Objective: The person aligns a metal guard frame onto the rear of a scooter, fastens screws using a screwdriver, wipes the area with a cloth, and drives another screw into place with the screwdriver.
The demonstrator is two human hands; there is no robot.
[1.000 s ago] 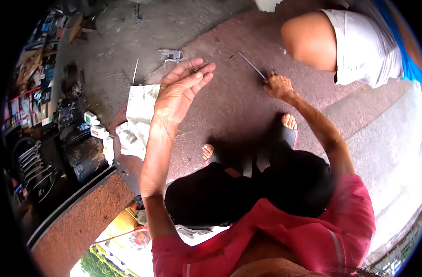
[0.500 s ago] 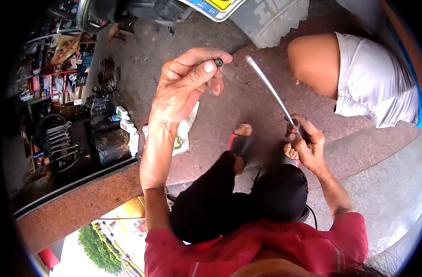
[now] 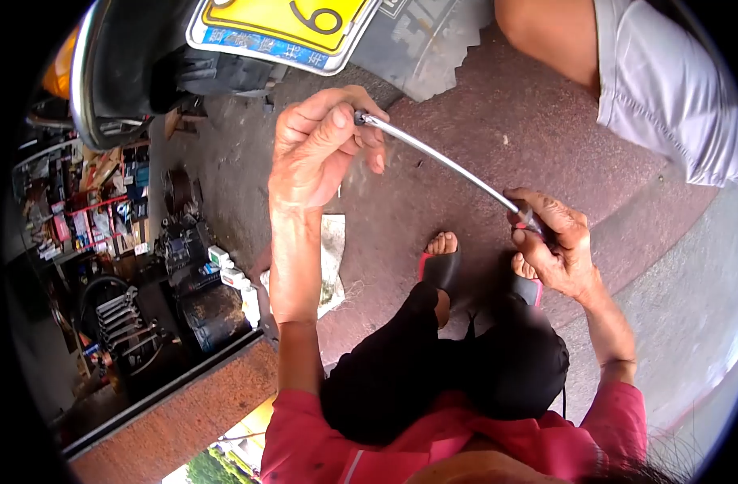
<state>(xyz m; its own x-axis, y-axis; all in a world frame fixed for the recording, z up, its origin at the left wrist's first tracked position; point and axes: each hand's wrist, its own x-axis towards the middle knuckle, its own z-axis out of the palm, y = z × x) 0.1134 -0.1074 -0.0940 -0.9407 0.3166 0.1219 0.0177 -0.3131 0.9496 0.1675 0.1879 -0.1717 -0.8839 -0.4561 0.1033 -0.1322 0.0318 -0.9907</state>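
My left hand [image 3: 315, 149] is raised in front of me, its thumb and index finger pinching a small dark screw-like piece [image 3: 358, 118]. A screwdriver [image 3: 445, 161] with a long shiny shaft and a dark and red handle is in my right hand [image 3: 564, 252], fingers closed around the handle. Its shaft slants up to the left, and the tip meets the small piece at my left fingertips. How far the tip fits into the piece cannot be made out.
A vehicle's yellow number plate [image 3: 304, 20] and grey mud flap [image 3: 417, 48] hang at the top. Another person's bare knee and light shorts [image 3: 667, 89] are at upper right. Wrenches [image 3: 120, 319], white bottles [image 3: 238, 281] and crowded shelves [image 3: 94, 202] stand left. A stained cloth [image 3: 330, 258] lies on the floor.
The screwdriver's tip has come up against the small dark piece; before, a gap lay between them. My view has shifted, with more of the number plate showing.
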